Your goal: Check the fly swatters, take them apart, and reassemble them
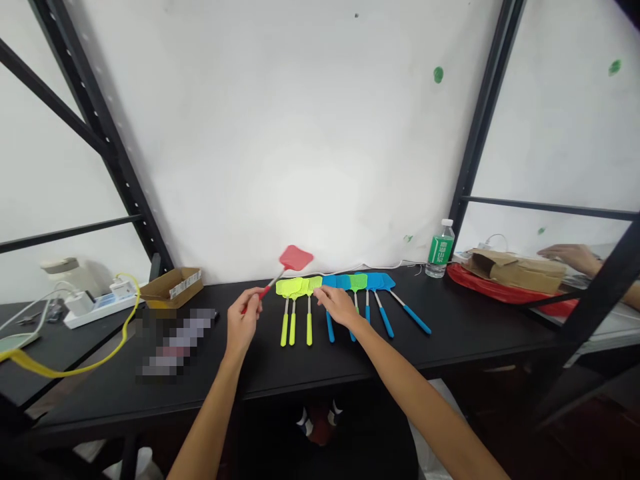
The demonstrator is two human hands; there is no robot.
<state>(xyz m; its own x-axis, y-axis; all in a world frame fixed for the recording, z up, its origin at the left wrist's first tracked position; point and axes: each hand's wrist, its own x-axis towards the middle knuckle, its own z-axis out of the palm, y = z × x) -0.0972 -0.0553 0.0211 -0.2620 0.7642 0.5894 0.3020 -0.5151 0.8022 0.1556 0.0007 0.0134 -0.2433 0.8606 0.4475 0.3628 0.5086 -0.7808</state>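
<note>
My left hand (243,315) is closed round the red handle of a red fly swatter (296,258), raised above the table with its head tilted up to the right. A row of fly swatters lies on the black table, handles toward me. Three yellow swatters (292,288) are at its left. Several blue swatters (379,281) fan out to the right, with a green swatter (359,283) among them. My right hand (337,305) reaches over the row beside the rightmost yellow head, its fingers bent and slightly apart. It hides part of the blue handles; whether it touches a swatter is unclear.
On the black table (270,373), a water bottle (440,250) stands at the back right. A cardboard box (175,288), power strip (103,308) and yellow cable (125,333) are left. Beyond the right post lie brown packaging (520,270) and another person's hand (570,255).
</note>
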